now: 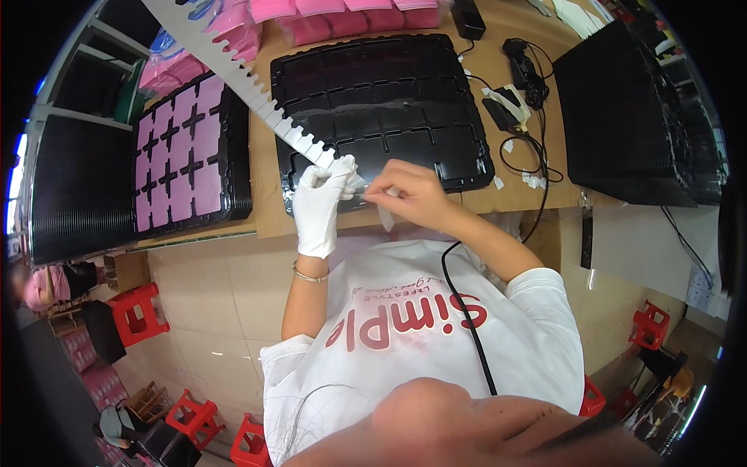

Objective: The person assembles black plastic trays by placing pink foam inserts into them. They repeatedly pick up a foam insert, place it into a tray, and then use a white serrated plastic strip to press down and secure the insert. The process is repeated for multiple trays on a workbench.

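Note:
My left hand (317,210), in a white glove, is closed on the lower end of a long white notched strip (257,97). The strip slants up to the far left, passing over the near left part of a large black plastic tray (389,117) with moulded compartments. My bare right hand (412,194) is closed in a pinch just right of the glove, close to the strip's end. Something thin and pale shows at its fingertips, too small to name. A whitish piece (386,219) hangs just below those fingers. Both hands are at the tray's near edge.
Pink pieces fill a black tray (224,156) at the left, beside stacked black trays (78,187). Another tall stack (622,117) stands at the right. Pink bundles (342,23) lie at the back. Cables (545,148) and paper scraps (533,180) lie right of the tray. Red stools (140,315) stand behind.

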`<state>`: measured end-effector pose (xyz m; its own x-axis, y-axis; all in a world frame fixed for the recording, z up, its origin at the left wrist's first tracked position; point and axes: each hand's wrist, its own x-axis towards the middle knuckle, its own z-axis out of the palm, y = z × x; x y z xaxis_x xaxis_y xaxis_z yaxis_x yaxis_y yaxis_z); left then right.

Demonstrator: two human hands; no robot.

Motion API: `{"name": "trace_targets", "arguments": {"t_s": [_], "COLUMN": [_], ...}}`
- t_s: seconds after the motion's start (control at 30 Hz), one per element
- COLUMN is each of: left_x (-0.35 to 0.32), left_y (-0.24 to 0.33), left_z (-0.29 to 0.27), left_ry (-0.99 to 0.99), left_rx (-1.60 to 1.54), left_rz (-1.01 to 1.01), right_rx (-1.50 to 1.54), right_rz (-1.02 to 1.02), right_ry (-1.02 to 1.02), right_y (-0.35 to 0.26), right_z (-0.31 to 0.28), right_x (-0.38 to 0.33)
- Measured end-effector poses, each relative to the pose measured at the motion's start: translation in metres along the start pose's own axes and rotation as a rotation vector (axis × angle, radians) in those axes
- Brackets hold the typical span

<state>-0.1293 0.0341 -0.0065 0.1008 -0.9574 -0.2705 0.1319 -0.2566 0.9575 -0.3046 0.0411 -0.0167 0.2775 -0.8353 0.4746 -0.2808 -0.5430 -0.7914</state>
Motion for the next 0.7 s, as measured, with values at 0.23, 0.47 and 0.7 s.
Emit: {"name": "trace_targets", "arguments": {"t_s": [0.23,0.47,0.7], "left_x": [0.000,0.001,-0.001], "left_y": [-0.003,-0.006,-0.008], "left_z": [0.002,0.004,0.004], "left_ry": [-0.043,-0.090,-0.086], "left_rx": [0.028,0.063,0.047], "left_rz": [-0.027,-0.034,-0.006], "right_rx": [-0.239,-0.492,-0.529], "right_rz": [0.660,0.650,0.658], "right_ry": [-0.097,-0.021,0.061], "right_y": [0.037,0.050,0.058], "right_z": [-0.117,-0.119,-0.112], "right_x": [-0.023,-0.034,-0.040]}}
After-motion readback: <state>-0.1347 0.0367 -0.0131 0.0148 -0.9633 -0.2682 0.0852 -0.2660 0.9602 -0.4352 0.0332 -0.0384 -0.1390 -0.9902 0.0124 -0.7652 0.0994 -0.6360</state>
